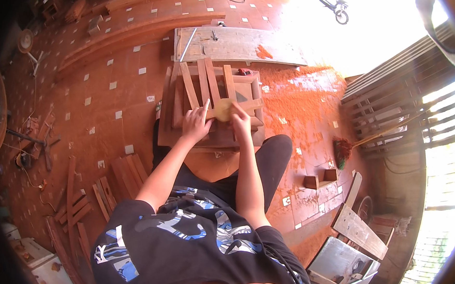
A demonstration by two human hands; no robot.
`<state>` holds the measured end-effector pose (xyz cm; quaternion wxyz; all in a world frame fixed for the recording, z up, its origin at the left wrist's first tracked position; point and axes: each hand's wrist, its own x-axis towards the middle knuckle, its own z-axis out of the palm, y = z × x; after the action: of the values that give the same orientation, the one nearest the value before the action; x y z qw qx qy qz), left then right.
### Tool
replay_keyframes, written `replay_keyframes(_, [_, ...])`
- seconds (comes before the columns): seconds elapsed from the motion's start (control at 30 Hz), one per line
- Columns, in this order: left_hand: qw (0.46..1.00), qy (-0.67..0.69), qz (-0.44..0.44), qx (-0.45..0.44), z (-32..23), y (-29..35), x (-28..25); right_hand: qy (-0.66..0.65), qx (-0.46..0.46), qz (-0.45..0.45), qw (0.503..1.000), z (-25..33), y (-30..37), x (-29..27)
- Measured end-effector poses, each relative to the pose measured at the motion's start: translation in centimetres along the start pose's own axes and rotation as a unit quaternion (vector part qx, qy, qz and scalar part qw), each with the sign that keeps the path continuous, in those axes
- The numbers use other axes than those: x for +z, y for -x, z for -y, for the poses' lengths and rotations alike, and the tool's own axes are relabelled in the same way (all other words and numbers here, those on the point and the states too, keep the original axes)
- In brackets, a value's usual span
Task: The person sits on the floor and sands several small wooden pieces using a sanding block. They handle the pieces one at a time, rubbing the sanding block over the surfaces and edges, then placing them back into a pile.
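On a low stack of reddish-brown wooden panels in front of my lap, both hands meet over a short strip of wood that lies crosswise. My left hand grips the strip near its left end, with one finger stretched forward. The fingers of my right hand are closed on a round tan disc, slightly blurred, which looks like a sanding disc and rests against the strip. Beyond them, several loose wooden slats lie pointing away from me. A small red and black object sits at the far edge.
Past the stack is a long plank bearing a metal rod. Orange sawdust covers the tiles on the right, near a broom and two small wooden blocks. Cut boards lie left of my legs; a fan stands farther off.
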<state>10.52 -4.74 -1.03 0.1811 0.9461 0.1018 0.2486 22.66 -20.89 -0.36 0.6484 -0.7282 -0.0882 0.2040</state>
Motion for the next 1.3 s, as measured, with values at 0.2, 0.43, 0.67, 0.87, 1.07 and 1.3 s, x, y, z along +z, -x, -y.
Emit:
replay_keyframes(0.2, [0.999,-0.039,0.023,-0.019,0.8,0.1,0.2,0.065,0.011,-0.046,0.997,1.8,1.0,1.9])
replay_keyframes(0.43, [0.999,-0.032,-0.001,0.019,-1.1,-0.1,-1.9,0.002,0.019,0.111,0.994,-0.3,0.0,1.6])
replay_keyframes(0.67, [0.959,-0.153,0.046,-0.235,0.4,-0.2,-3.4,-0.087,0.011,-0.167,0.982,-0.7,0.5,3.7])
replay_keyframes(0.87, [0.985,-0.005,0.029,-0.171,3.8,0.3,-2.7,0.109,-0.050,0.095,0.988,-0.2,2.4,7.8])
replay_keyframes(1.07, [0.992,0.072,0.007,-0.101,5.3,1.1,-2.5,0.017,0.034,0.057,0.998,1.0,1.3,4.4])
replay_keyframes(1.3, [0.993,0.036,0.054,-0.097,4.3,0.9,-2.1,0.244,-0.111,-0.212,0.940,0.3,1.8,3.4])
